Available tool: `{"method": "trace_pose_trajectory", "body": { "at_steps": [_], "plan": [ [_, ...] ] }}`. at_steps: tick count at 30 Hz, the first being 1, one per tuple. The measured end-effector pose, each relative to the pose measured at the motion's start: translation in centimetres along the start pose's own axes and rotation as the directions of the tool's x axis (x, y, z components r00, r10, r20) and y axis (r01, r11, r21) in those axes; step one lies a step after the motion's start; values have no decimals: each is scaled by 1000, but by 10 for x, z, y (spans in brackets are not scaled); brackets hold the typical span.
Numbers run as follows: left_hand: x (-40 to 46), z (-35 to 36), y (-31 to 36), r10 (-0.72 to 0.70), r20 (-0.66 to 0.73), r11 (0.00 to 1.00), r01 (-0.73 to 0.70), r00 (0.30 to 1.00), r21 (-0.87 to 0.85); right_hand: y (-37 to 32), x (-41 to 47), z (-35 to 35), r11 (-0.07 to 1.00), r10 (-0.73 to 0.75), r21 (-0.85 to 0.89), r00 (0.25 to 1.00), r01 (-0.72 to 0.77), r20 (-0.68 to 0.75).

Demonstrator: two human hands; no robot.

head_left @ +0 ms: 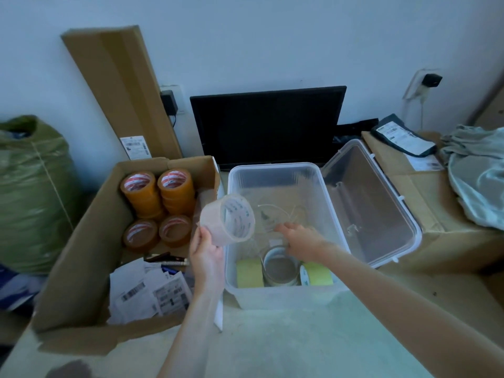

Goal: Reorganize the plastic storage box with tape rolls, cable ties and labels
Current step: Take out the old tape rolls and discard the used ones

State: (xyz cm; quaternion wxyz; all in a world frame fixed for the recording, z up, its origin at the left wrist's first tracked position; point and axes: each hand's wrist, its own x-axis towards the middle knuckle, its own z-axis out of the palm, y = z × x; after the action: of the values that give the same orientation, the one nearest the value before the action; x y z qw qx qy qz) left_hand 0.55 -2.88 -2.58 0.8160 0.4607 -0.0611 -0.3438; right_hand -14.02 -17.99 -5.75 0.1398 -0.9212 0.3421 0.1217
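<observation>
Here, from the head camera, my left hand (205, 255) grips a clear tape roll (227, 220) over the storage box's (275, 168) left rim; my right hand (301, 239), fingers relaxed, reaches the cable ties (275, 211) inside. I'd gather the ties first, then seat the roll beside the others.

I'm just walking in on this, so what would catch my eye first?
The left hand holds up a clear tape roll beside the clear plastic storage box, where the right hand reaches toward white cable ties. Left, orange-brown tape rolls stand stacked in a cardboard box.
</observation>
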Motion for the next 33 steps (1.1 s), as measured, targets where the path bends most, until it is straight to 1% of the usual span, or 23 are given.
{"method": "trace_pose_trajectory", "body": {
  "at_steps": [2, 3, 6, 11, 16, 19, 23, 26, 28, 31, 33],
  "plan": [
    [1, -2, -2, 4, -22, 1000, -4, 1000, 28, 1, 14, 12, 990, 2, -137, 998, 7, 69],
    [1, -2, -2, 5, -30, 999, -4, 1000, 41, 2, 20, 17, 978, -1, -208, 997, 17, 79],
    [1, -1, -4, 4, -45, 997, -1, 999, 81, 3, 29, 26, 942, 2, -336, 999, 12, 41],
    [-3, 6, -3, -2, -65, 990, 11, 998, 140, 4, 32, 36, 882, 36, -470, 999, -28, 8],
    [-1, 4, -5, 5, -75, 982, 10, 997, 190, 4, 34, 41, 869, 51, -490, 998, -58, -29],
    [-2, 5, -5, 8, -87, 981, 9, 996, 193, 6, 35, 45, 883, 39, -466, 998, -55, -46],
    [0, 4, -7, 24, -124, 979, 2, 992, 204, 8, 35, 44, 930, 37, -363, 997, -58, -65],
    [0, 4, -7, 29, -119, 978, -3, 992, 210, 10, 33, 37, 971, 52, -228, 993, -75, -105],
    [0, 2, -7, 37, -89, 975, -16, 995, 222, 12, 31, 33, 987, 62, -135, 986, -82, -152],
    [0, 2, -8, 49, -51, 973, -36, 998, 229, 13, 28, 29, 999, 45, -19, 983, -50, -180],
    [-1, 2, -8, 52, -41, 973, -41, 998, 227, 16, 28, 28, 994, 36, 108, 976, -13, -214]
  ]
}}
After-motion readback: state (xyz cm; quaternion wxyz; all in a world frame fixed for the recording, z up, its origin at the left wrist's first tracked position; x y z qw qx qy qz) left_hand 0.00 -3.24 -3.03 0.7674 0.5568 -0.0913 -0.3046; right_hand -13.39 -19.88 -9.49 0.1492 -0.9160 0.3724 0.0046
